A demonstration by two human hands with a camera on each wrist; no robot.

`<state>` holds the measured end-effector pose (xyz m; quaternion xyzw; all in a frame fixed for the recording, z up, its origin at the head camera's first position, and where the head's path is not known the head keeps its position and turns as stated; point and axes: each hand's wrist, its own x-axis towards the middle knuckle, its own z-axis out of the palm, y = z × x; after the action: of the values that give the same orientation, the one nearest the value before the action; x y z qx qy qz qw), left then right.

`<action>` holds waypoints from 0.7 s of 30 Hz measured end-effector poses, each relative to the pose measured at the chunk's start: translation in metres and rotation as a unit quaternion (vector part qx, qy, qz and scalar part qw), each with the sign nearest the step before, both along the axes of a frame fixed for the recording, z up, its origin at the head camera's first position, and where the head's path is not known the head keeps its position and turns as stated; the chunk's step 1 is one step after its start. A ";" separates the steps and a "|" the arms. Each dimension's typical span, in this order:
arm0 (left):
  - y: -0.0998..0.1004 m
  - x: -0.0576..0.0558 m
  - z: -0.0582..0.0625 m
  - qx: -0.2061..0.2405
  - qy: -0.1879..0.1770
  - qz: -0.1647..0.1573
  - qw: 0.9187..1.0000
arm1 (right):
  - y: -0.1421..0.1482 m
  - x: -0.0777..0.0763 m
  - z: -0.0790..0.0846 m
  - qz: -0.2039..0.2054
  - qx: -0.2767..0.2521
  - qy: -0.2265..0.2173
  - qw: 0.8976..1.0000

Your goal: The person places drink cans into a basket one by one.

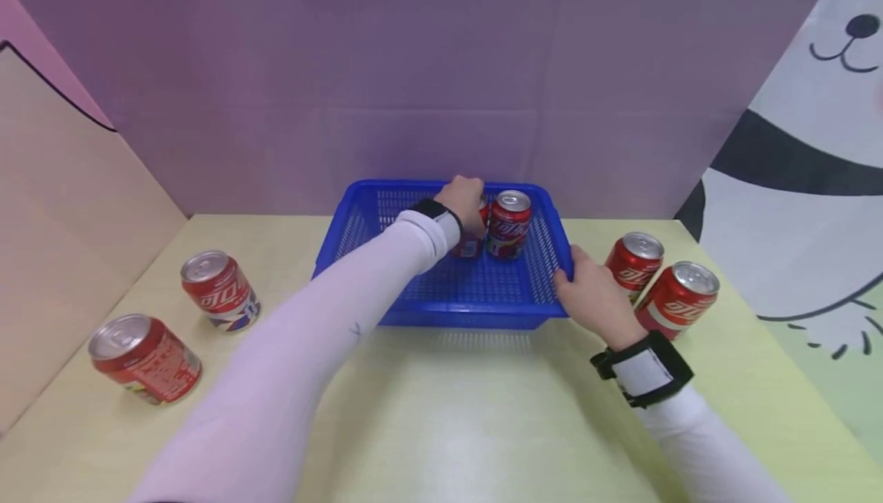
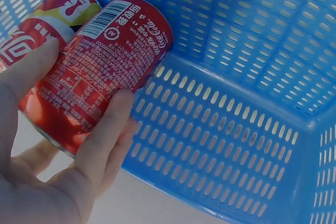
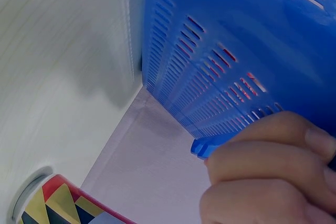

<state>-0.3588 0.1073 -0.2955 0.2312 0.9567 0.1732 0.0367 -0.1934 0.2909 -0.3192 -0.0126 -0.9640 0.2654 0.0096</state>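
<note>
A blue slotted plastic basket point(image 1: 476, 309) stands at the back of the table, against the wall. Inside it, my left hand point(image 1: 461, 202) grips a red Coca-Cola can point(image 2: 105, 72) from above, thumb on one side and fingers on the other. Another red can point(image 1: 509, 228) stands upright close beside it, towards the right of the basket. My right hand point(image 1: 599, 296) holds the basket's right rim near the front corner, its fingers point(image 3: 262, 166) curled over the edge. In the head view the left hand covers much of the gripped can.
Two red cans, one farther back point(image 1: 633, 264) and one nearer point(image 1: 677, 302), stand right of the basket by my right wrist. Two more, a back one point(image 1: 221, 292) and a front one point(image 1: 146, 361), stand on the table's left. A purple-covered wall point(image 1: 441, 89) rises behind.
</note>
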 end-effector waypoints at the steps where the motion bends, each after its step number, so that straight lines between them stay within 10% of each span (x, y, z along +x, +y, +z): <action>1: 0.000 0.000 0.000 -0.003 -0.003 0.005 1.000 | 0.000 -0.001 0.000 0.001 0.002 0.001 1.000; 8: -0.028 0.016 0.028 -0.073 0.013 0.015 0.997 | -0.001 -0.005 0.001 0.003 -0.001 -0.004 1.000; 13: -0.084 0.037 0.055 -0.035 0.041 -0.004 0.999 | -0.001 -0.008 0.003 0.009 -0.001 -0.005 1.000; 21: -0.160 0.077 0.044 0.084 0.042 0.017 0.995 | 0.011 -0.010 0.006 0.007 0.009 0.008 1.000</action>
<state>-0.2822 -0.0528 -0.2517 0.2246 0.9432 0.2434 -0.0258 -0.2038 0.3015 -0.3132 -0.0034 -0.9662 0.2572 0.0150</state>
